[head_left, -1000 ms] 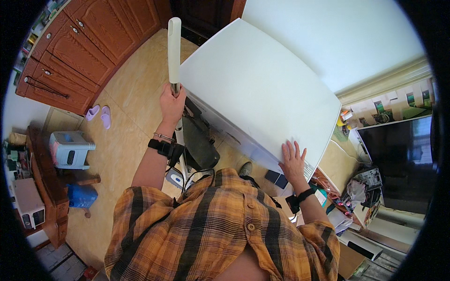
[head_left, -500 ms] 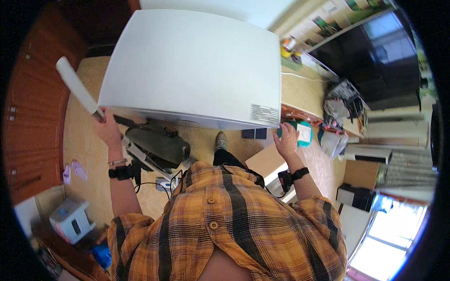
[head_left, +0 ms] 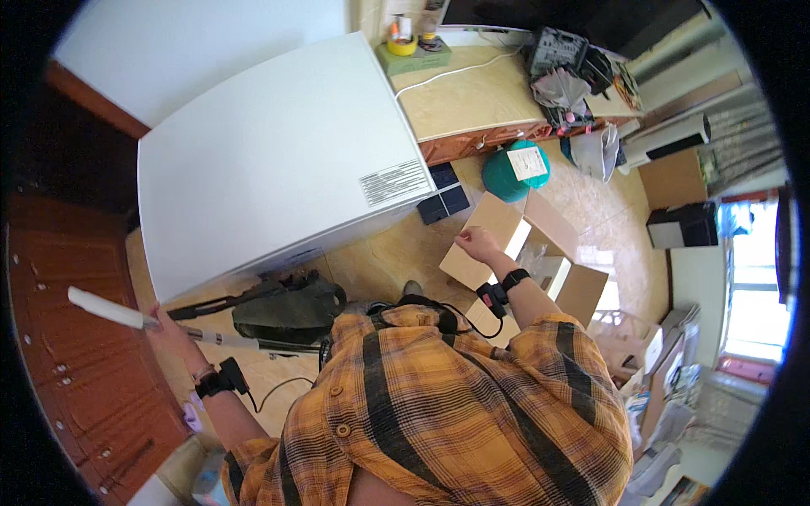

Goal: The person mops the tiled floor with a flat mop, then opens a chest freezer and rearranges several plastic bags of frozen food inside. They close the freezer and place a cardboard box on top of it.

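Note:
My left hand point(head_left: 171, 331) is closed around a long pole point(head_left: 105, 307) with a thick white end and a metal shaft. The pole slants from the left down toward my body; its lower end is hidden behind my shirt. Just beyond that hand stands a large white box-shaped appliance point(head_left: 270, 160) with a printed label at its right corner. My right hand point(head_left: 479, 243) is loosely curled, with nothing visible in it. It hovers over the flaps of an open cardboard box point(head_left: 485, 229) on the floor, apart from the appliance.
A dark green bag point(head_left: 287, 314) lies on the floor before me. Dark blue boxes point(head_left: 443, 202) and a teal drum point(head_left: 498, 177) stand right of the appliance. A low cabinet point(head_left: 464, 101) runs along the back, holding bags and a yellow tape roll. Brown cupboards point(head_left: 76, 337) line the left.
My view has turned to the right. My right hand has left the appliance's right corner and curled up over the cardboard box. The left hand still holds the pole, which now lies flatter.

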A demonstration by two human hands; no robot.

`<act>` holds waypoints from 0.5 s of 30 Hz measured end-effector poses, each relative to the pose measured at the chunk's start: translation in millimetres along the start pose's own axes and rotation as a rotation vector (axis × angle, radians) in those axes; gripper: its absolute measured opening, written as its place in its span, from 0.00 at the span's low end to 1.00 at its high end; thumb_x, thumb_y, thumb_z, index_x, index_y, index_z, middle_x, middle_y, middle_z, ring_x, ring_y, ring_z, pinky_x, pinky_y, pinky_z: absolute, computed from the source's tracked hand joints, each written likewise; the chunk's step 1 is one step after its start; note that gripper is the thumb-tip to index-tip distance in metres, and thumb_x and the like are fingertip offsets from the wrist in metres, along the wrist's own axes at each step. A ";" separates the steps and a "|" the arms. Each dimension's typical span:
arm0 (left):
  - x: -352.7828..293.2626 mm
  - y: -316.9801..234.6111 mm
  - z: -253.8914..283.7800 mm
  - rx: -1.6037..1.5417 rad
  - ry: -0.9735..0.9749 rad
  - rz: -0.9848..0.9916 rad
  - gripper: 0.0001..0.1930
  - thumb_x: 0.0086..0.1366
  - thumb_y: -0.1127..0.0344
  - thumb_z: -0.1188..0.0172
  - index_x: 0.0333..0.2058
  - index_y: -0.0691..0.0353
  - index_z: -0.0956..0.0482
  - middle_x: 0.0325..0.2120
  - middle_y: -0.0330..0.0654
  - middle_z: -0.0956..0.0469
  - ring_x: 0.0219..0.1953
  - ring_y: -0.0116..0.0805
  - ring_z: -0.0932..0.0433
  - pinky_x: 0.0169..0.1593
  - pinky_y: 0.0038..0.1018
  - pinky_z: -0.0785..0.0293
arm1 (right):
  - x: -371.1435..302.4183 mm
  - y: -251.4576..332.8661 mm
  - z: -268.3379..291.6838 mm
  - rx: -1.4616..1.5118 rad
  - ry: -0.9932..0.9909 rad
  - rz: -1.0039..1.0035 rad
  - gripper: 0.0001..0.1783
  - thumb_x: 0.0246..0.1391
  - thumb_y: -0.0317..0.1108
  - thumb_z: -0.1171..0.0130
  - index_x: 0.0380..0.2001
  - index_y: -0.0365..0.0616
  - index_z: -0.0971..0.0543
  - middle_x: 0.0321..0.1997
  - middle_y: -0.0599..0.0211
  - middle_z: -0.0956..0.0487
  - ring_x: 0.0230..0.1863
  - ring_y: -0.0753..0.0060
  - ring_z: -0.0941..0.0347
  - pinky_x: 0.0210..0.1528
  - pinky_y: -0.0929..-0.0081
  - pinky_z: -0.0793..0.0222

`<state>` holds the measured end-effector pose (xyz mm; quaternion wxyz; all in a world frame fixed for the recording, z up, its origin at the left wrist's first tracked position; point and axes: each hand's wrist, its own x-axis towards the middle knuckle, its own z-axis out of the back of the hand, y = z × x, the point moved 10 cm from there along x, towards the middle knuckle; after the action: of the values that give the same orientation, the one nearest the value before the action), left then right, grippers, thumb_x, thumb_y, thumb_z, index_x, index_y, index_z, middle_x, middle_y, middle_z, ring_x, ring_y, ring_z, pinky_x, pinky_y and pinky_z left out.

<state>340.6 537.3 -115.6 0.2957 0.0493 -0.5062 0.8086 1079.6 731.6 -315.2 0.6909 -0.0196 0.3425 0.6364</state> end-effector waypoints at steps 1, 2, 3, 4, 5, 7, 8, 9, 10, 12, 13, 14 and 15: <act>-2.4 -1.6 3.6 0.046 -0.031 0.025 0.15 0.62 0.67 0.43 0.45 0.70 0.27 0.43 0.46 0.25 0.42 0.39 0.25 0.50 0.32 0.31 | 3.2 0.4 -7.3 0.035 0.007 0.029 0.24 0.51 0.52 0.45 0.37 0.41 0.19 0.37 0.53 0.19 0.40 0.52 0.22 0.44 0.60 0.27; -4.2 -7.6 4.8 0.084 -0.049 0.003 0.16 0.62 0.67 0.44 0.46 0.70 0.28 0.45 0.47 0.25 0.43 0.40 0.25 0.51 0.33 0.31 | 7.8 -1.6 -14.3 0.068 0.013 0.058 0.24 0.51 0.52 0.45 0.37 0.41 0.19 0.37 0.53 0.19 0.40 0.52 0.22 0.44 0.60 0.27; -7.2 -8.3 6.6 0.052 -0.066 0.032 0.17 0.62 0.67 0.44 0.47 0.71 0.28 0.46 0.49 0.26 0.44 0.41 0.25 0.51 0.33 0.31 | 9.5 -7.3 -21.2 0.074 -0.003 0.073 0.22 0.51 0.50 0.44 0.36 0.41 0.19 0.35 0.53 0.19 0.40 0.51 0.23 0.44 0.58 0.28; -11.1 -12.8 7.2 0.017 -0.071 0.016 0.19 0.61 0.67 0.44 0.48 0.73 0.29 0.47 0.52 0.26 0.45 0.42 0.26 0.51 0.33 0.31 | 10.5 -19.9 -30.6 0.101 0.031 0.068 0.21 0.51 0.50 0.44 0.35 0.41 0.19 0.33 0.54 0.18 0.37 0.52 0.22 0.43 0.60 0.27; -16.4 -18.0 9.3 -0.047 -0.087 -0.018 0.20 0.61 0.67 0.45 0.49 0.74 0.29 0.48 0.54 0.27 0.46 0.43 0.26 0.51 0.33 0.31 | 13.2 -35.2 -40.0 0.122 0.065 0.063 0.21 0.51 0.49 0.44 0.34 0.41 0.19 0.31 0.55 0.18 0.35 0.54 0.22 0.41 0.61 0.26; -26.8 -18.7 10.3 -0.100 -0.081 0.005 0.20 0.61 0.66 0.45 0.49 0.74 0.29 0.46 0.53 0.26 0.44 0.42 0.26 0.49 0.33 0.30 | 18.7 -75.0 -64.0 0.251 0.140 -0.021 0.20 0.52 0.47 0.44 0.33 0.38 0.19 0.27 0.57 0.19 0.30 0.60 0.21 0.37 0.66 0.25; -33.3 -15.8 13.6 -0.148 -0.080 0.054 0.20 0.61 0.66 0.45 0.48 0.74 0.30 0.45 0.52 0.26 0.43 0.41 0.26 0.48 0.34 0.30 | 17.4 -100.9 -76.3 0.356 0.183 -0.100 0.20 0.52 0.46 0.44 0.32 0.36 0.19 0.25 0.59 0.19 0.27 0.65 0.21 0.35 0.69 0.25; -39.8 -21.0 18.6 -0.091 -0.087 0.017 0.19 0.61 0.66 0.45 0.48 0.73 0.30 0.44 0.51 0.26 0.42 0.40 0.26 0.46 0.33 0.29 | 13.5 -130.9 -91.0 0.440 0.232 -0.204 0.20 0.53 0.44 0.44 0.31 0.34 0.19 0.23 0.61 0.19 0.25 0.70 0.21 0.32 0.73 0.24; -46.9 -23.5 24.1 -0.044 -0.089 0.022 0.19 0.61 0.66 0.45 0.47 0.73 0.30 0.43 0.50 0.25 0.40 0.39 0.26 0.45 0.32 0.29 | 9.9 -158.6 -96.0 0.515 0.192 -0.250 0.20 0.53 0.43 0.44 0.29 0.32 0.20 0.23 0.61 0.19 0.23 0.71 0.22 0.29 0.73 0.24; -60.0 -29.7 33.5 -0.007 -0.087 0.041 0.17 0.62 0.66 0.45 0.46 0.72 0.30 0.40 0.48 0.25 0.38 0.37 0.26 0.41 0.30 0.28 | -3.4 -219.6 -110.9 0.639 0.134 -0.397 0.19 0.52 0.41 0.42 0.27 0.29 0.21 0.22 0.59 0.19 0.21 0.71 0.22 0.25 0.73 0.24; -67.2 -34.5 38.6 -0.016 -0.083 0.056 0.16 0.62 0.66 0.45 0.44 0.72 0.30 0.39 0.48 0.25 0.37 0.36 0.26 0.38 0.29 0.28 | -12.7 -249.6 -121.4 0.695 0.113 -0.493 0.19 0.51 0.40 0.42 0.27 0.28 0.21 0.22 0.57 0.19 0.21 0.69 0.22 0.24 0.73 0.24; -71.3 -42.2 36.5 -0.029 -0.053 0.041 0.15 0.62 0.66 0.45 0.43 0.71 0.30 0.37 0.47 0.25 0.35 0.35 0.26 0.36 0.27 0.29 | -21.6 -277.7 -129.8 0.743 0.061 -0.561 0.20 0.50 0.39 0.41 0.26 0.25 0.22 0.23 0.55 0.20 0.20 0.68 0.21 0.20 0.72 0.25; -78.9 -53.3 36.2 -0.073 -0.034 0.004 0.13 0.63 0.67 0.47 0.42 0.69 0.31 0.30 0.45 0.24 0.29 0.33 0.25 0.32 0.27 0.28 | -35.0 -307.3 -141.1 0.655 0.100 -0.671 0.19 0.52 0.40 0.43 0.22 0.30 0.23 0.19 0.58 0.20 0.16 0.70 0.24 0.20 0.72 0.27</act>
<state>425.5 489.5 -86.0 0.2870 0.0514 -0.5403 0.7893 1292.2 577.7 -531.3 0.8109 0.0594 0.5328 0.2345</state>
